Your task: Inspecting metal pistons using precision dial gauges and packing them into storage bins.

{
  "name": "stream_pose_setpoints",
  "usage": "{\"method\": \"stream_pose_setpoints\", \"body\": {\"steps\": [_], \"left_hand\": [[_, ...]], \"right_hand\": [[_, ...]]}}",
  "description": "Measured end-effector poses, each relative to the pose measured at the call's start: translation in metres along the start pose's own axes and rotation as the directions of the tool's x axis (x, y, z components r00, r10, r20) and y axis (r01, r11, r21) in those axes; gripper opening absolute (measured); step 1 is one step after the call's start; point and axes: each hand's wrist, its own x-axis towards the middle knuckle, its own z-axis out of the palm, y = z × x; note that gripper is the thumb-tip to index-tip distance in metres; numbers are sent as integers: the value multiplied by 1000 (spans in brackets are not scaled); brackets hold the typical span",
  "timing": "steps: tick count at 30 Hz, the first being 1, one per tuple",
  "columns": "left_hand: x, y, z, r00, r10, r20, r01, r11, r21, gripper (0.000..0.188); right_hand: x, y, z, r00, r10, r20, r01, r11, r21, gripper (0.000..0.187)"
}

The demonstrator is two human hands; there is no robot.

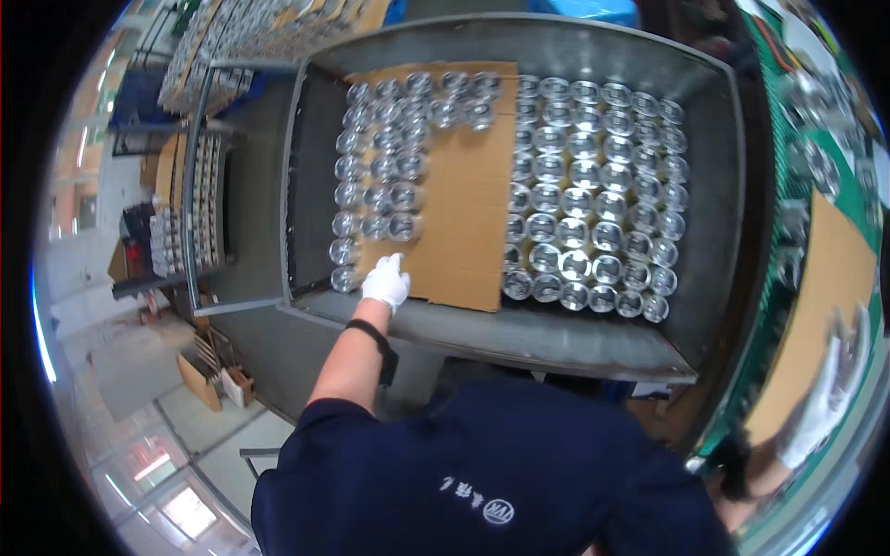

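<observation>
My left hand [386, 283], in a white glove, is over the near edge of a cardboard sheet [464, 222] in a grey metal bin. Its fingers are stretched forward, with nothing visible in them. Close by on its left stand shiny metal pistons [345, 277] in rows. Far to the right, my right hand [816, 417], also gloved, is over the edge of a cardboard piece [807, 315] by the green bench. Motion smears its fingers, and whether the greyish shape beside them is held cannot be made out.
More pistons [576, 266] fill the bin's right half in close rows. Raised walls [519, 343] surround the bin. A green work surface [774, 83] with blurred metal parts runs along the right. Stacked layers of pistons [190, 208] stand on a cart to the left.
</observation>
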Motion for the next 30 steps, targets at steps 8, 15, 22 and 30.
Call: {"method": "stream_pose_setpoints", "body": {"steps": [8,15,22,30], "left_hand": [[132,-64,16,995,98,36,-99,995,29,69],[185,-57,34,984,166,65,-142,950,-278,57],[199,-37,39,998,40,-49,-51,968,-246,24],[183,-58,60,963,182,-199,-224,952,-211,20]], "right_hand": [[-48,-59,388,334,-382,862,507,844,177,40],[-111,-84,669,-263,-234,936,843,415,341,63],[-160,-95,802,-366,253,896,906,319,280,71],[-164,-51,772,-184,-80,980,904,377,200,50]]}}
